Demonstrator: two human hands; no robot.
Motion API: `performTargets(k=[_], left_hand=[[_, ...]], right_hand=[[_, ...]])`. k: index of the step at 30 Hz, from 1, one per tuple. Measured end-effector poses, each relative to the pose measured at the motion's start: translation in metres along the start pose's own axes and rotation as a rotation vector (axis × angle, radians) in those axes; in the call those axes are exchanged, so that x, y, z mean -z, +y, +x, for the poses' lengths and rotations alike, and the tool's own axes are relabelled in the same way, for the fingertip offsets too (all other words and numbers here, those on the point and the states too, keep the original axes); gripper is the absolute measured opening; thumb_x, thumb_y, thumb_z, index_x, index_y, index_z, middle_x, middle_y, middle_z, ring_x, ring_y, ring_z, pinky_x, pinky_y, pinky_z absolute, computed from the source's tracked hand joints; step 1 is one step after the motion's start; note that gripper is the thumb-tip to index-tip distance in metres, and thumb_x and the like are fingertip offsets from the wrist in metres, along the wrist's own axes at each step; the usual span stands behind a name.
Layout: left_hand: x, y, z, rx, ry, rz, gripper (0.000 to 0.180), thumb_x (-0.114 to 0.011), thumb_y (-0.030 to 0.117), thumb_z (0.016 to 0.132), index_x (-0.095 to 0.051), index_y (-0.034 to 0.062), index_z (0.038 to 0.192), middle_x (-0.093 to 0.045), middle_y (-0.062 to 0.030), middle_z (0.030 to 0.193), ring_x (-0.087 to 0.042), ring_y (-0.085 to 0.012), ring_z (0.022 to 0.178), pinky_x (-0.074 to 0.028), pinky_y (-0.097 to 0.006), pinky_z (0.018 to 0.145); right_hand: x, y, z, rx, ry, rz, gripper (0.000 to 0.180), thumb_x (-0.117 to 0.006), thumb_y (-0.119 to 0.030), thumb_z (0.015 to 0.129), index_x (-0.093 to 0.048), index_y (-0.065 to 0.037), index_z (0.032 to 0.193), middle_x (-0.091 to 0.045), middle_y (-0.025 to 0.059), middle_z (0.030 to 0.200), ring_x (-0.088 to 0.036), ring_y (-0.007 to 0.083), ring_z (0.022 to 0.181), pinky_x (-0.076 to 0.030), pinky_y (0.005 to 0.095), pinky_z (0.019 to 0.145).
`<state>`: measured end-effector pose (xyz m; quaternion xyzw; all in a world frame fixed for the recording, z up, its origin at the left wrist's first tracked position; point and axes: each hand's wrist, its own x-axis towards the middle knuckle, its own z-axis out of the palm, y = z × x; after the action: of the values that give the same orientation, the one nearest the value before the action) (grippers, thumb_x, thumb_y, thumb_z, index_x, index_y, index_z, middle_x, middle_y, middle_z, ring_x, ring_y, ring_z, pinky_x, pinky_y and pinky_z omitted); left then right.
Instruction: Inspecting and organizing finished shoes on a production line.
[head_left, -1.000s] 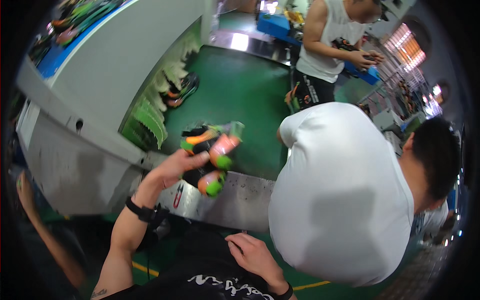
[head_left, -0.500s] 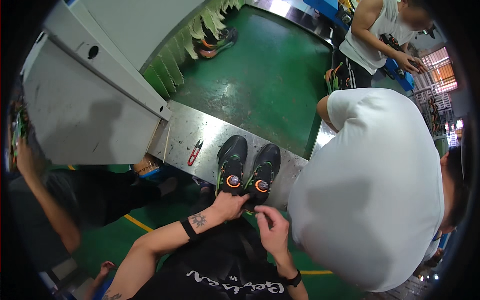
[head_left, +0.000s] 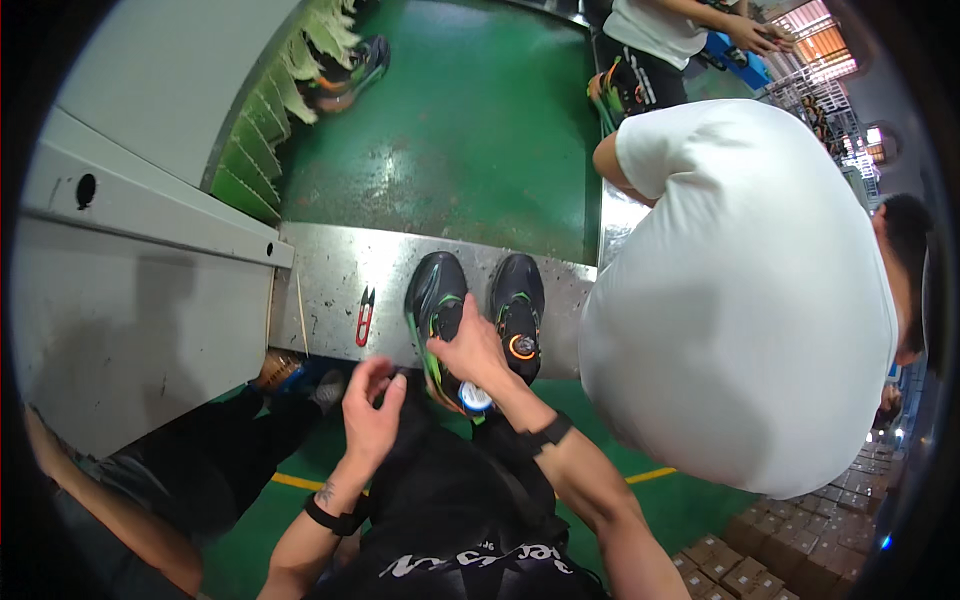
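Observation:
Two black sports shoes with green and orange trim stand side by side on the metal ledge, toes pointing away from me. My right hand (head_left: 476, 348) reaches across and grips the upper of the left shoe (head_left: 438, 275), covering its middle. A blue-and-white round patch (head_left: 475, 398) shows inside that shoe's heel opening. The right shoe (head_left: 517, 290), with an orange-ringed dial (head_left: 522, 347), stands untouched. My left hand (head_left: 372, 412) hangs just left of the left shoe's heel, fingers loosely bent and apart, holding nothing. Red-handled thread snips (head_left: 364, 318) lie on the ledge left of the shoes.
The metal ledge (head_left: 325, 262) borders a green belt (head_left: 440, 130). Another shoe (head_left: 352, 75) sits by the ragged green flaps (head_left: 245, 165) of a grey machine (head_left: 140, 330). A person in a white shirt (head_left: 740, 300) is close on my right, and cartons (head_left: 745, 575) are stacked at lower right.
My left hand has let go of the shoes' heels and moved left. My right hand has come forward onto the left shoe. The shoes now stand farther apart, and the view has shifted.

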<state>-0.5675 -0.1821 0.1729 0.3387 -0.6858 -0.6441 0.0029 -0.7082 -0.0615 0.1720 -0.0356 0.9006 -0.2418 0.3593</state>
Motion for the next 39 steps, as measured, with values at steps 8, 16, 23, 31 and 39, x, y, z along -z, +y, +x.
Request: performTargets(k=[8, 16, 23, 31, 39], left_hand=[[-0.016, 0.105, -0.054, -0.205, -0.408, -0.546, 0.066, -0.069, 0.018, 0.076, -0.046, -0.0066, 0.132, -0.057, -0.0137, 0.126, -0.056, -0.0206, 0.114, -0.042, -0.033, 0.101], [-0.065, 0.119, -0.159, -0.202, -0.533, -0.581, 0.089, -0.078, 0.028, 0.068, -0.036, -0.0033, 0.139, -0.044, -0.0157, 0.137, -0.047, -0.0255, 0.125, -0.037, -0.038, 0.106], [-0.047, 0.18, -0.168, -0.447, -0.736, -0.235, 0.077, -0.052, 0.046, 0.084, -0.038, -0.005, 0.139, -0.042, -0.0218, 0.142, -0.044, -0.0299, 0.13, -0.03, -0.041, 0.11], [-0.026, 0.216, -0.149, -0.529, -1.032, -0.086, 0.054, -0.041, 0.034, 0.088, -0.053, -0.0057, 0.123, -0.05, -0.0213, 0.135, -0.033, -0.0347, 0.137, -0.02, -0.048, 0.115], [-0.02, 0.186, -0.165, -0.731, -0.843, -0.186, 0.042, -0.052, 0.039, 0.087, -0.062, -0.0005, 0.099, -0.063, -0.0191, 0.096, -0.059, -0.0309, 0.1, -0.027, -0.058, 0.109]], right_hand=[[0.089, 0.046, -0.178, 0.729, -0.168, 0.502, 0.096, -0.075, -0.025, 0.079, -0.015, 0.008, 0.146, -0.039, 0.0307, 0.14, -0.045, 0.0372, 0.13, -0.036, 0.0403, 0.107], [0.131, 0.075, -0.201, 0.893, -0.381, 1.075, 0.085, -0.075, -0.028, 0.083, -0.025, 0.002, 0.145, -0.047, 0.0189, 0.134, -0.047, 0.0229, 0.124, -0.04, 0.0346, 0.103], [0.128, 0.072, -0.244, 0.898, -0.409, 1.074, 0.07, -0.072, -0.033, 0.085, -0.038, 0.0, 0.136, -0.055, 0.0105, 0.121, -0.054, 0.017, 0.111, -0.043, 0.0314, 0.098], [0.117, 0.046, -0.255, 0.979, -0.186, 0.934, 0.061, -0.072, -0.035, 0.085, -0.047, 0.004, 0.124, -0.061, 0.0134, 0.111, -0.06, 0.0211, 0.101, -0.049, 0.0325, 0.089], [0.095, 0.039, -0.254, 1.187, -0.084, 0.828, 0.054, -0.078, -0.029, 0.08, -0.053, 0.004, 0.115, -0.06, 0.0156, 0.107, -0.061, 0.0247, 0.096, -0.049, 0.0326, 0.083]])
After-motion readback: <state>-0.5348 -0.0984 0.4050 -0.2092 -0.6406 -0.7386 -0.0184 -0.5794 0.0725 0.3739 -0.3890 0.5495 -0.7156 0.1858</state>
